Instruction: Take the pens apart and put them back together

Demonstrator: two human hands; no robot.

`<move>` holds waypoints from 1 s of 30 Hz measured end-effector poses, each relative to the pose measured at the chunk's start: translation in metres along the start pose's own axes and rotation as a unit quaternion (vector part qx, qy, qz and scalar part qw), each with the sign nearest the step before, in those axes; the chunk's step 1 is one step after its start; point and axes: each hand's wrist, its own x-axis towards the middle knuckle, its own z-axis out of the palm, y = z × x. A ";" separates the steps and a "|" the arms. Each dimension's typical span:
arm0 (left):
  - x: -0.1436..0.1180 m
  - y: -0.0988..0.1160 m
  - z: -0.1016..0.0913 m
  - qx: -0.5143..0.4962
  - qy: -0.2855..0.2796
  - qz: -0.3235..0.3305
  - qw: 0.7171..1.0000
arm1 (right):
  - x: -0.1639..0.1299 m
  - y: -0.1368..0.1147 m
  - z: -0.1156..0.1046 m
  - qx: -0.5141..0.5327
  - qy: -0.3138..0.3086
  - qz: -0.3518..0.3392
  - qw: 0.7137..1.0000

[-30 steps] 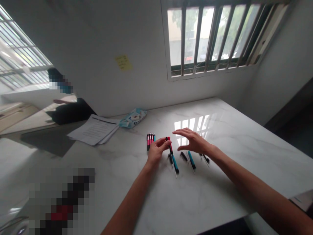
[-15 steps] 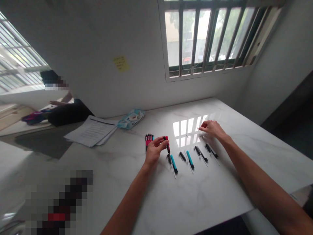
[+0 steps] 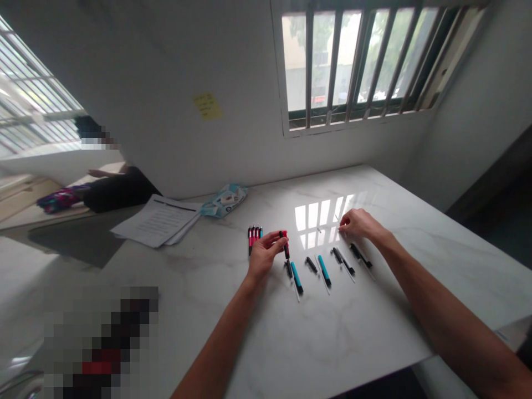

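Note:
My left hand [image 3: 266, 250] is closed around a red and black pen barrel [image 3: 285, 244], tilted just above the table. Farther right, my right hand [image 3: 358, 224] has its fingertips pinched together at the tabletop; whatever is between them is too small to make out. A thin pale piece [image 3: 337, 218] shows just beyond those fingertips. In front of both hands lie taken-apart pens: a teal barrel [image 3: 296, 275] and another teal barrel [image 3: 323, 269], black barrels [image 3: 347, 262], short black parts [image 3: 311, 264] and thin white refills [image 3: 323, 281].
Several assembled red and teal pens [image 3: 255, 233] lie side by side beyond my left hand. Papers [image 3: 155, 221] and a blue-white packet [image 3: 225, 200] rest along the wall side of the marble-look table [image 3: 332, 343]. Another person [image 3: 120, 188] sits at the left.
My right hand's fingertips have lowered slightly toward me, leaving the thin pale piece more exposed. My left hand keeps the red and black barrel in nearly the same place.

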 end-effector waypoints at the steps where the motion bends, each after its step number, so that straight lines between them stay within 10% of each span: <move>1: 0.000 0.000 0.000 0.001 0.000 0.001 1.000 | 0.000 -0.002 0.000 -0.004 -0.005 0.000 1.000; 7: 0.002 0.000 0.000 0.020 -0.003 0.009 1.000 | -0.005 -0.017 -0.003 -0.005 0.032 -0.064 0.997; 13: -0.001 0.000 -0.002 0.079 -0.037 -0.002 0.996 | -0.018 -0.053 0.000 0.214 0.094 -0.204 0.951; 30: -0.007 0.003 0.002 0.131 -0.135 -0.013 0.982 | -0.051 -0.112 0.016 0.318 0.014 -0.347 0.882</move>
